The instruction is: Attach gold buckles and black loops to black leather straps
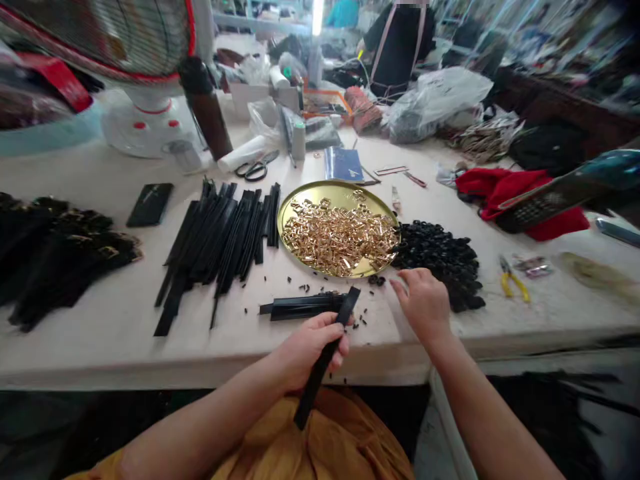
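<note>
My left hand is closed around a black strap that runs from the table edge down over my lap. My right hand rests on the table with its fingers curled, reaching toward a heap of small black loops; I cannot see whether it holds anything. A round gold tray just beyond holds many gold metal buckles. A few black straps lie in front of the tray, with tiny black bits scattered around.
A spread of black straps lies left of the tray, with a dark pile of finished straps at far left. Yellow pliers, red cloth, scissors, a fan and bags sit around. A person stands at the back.
</note>
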{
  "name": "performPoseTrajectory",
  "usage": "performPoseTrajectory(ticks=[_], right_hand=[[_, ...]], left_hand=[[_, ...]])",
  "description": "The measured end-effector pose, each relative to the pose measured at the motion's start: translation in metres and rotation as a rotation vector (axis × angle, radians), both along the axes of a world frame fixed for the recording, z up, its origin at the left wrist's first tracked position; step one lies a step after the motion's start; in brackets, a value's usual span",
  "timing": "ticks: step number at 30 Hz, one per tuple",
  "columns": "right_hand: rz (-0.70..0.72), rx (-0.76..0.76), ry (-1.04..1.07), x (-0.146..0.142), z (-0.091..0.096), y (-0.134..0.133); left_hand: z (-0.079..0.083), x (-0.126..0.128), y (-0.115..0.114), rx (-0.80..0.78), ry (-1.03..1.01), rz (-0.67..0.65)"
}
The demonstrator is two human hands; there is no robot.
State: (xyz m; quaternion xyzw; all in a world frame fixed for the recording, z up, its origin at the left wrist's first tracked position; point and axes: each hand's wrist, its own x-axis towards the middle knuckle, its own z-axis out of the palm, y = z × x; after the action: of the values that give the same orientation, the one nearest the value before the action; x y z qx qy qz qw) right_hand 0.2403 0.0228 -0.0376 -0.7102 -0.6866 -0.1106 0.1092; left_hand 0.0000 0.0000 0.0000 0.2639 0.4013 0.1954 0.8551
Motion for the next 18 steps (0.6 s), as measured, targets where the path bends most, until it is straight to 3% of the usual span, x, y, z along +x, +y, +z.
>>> performPoseTrajectory(ticks=[5,11,14,18], right_hand=[[0.125,-0.088,-0.017,-0.028,-0.008,0.011],[0.160,-0.094,-0.140,-0.029,-0.007,0.013],[0.178,-0.071,-0.132,-0.032,-0.004,0.012],[0.203,0.000,0.024,-0.040,0.008,0.004]], left_hand=[[0.000,-0.001,0.002,0.000,-0.024,0.024],[0.013,-0.013,0.003,0.038,-0.075,0.032],[0.045,-0.024,0.001,0.154,-0.216,0.054],[0.120,-0.040,-0.005,0.297,-0.448,-0.013]])
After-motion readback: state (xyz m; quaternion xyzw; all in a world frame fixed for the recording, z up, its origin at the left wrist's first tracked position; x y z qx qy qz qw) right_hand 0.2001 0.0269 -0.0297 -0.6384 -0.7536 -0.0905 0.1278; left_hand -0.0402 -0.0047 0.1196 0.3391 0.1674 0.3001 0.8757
